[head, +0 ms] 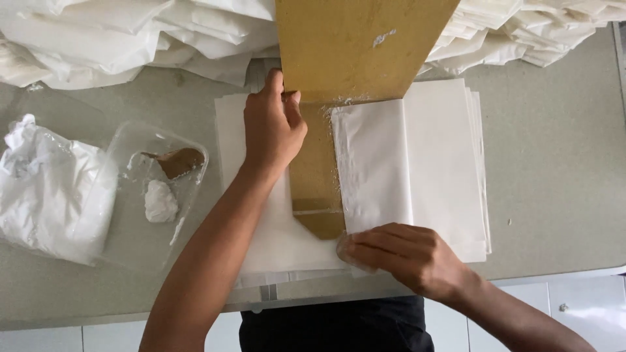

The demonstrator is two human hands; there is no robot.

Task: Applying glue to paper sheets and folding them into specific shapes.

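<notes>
Two bare hands work at a grey table (554, 169), seen from the head camera looking straight down. The left hand (272, 127) grips the edge of a long brown board (355, 49), fingers curled over its side and thumb pressed near the corner; the board lies over a stack of white paper sheets (251, 228) and runs off the top of the frame. The right hand (404, 251) lies flat, fingers stretched out and unclenched, pressing down the lower corner of a folded white sheet (407, 163) that rests just beside the board's narrow lower end and partly over it. White smears, possibly paste, mark the board and the fold's edge, though the view is too soft to be sure.

To the left, well apart from the hands, stands a clear plastic tray (124, 234) holding a white lump (160, 202) and a small brown piece (179, 161). A crumpled white plastic bag (45, 189) touches the tray's left side. Heaps of folded white paper (130, 39) crowd the far edge of the table on both sides of the board. The person's dark clothing (332, 326) shows at the bottom.
</notes>
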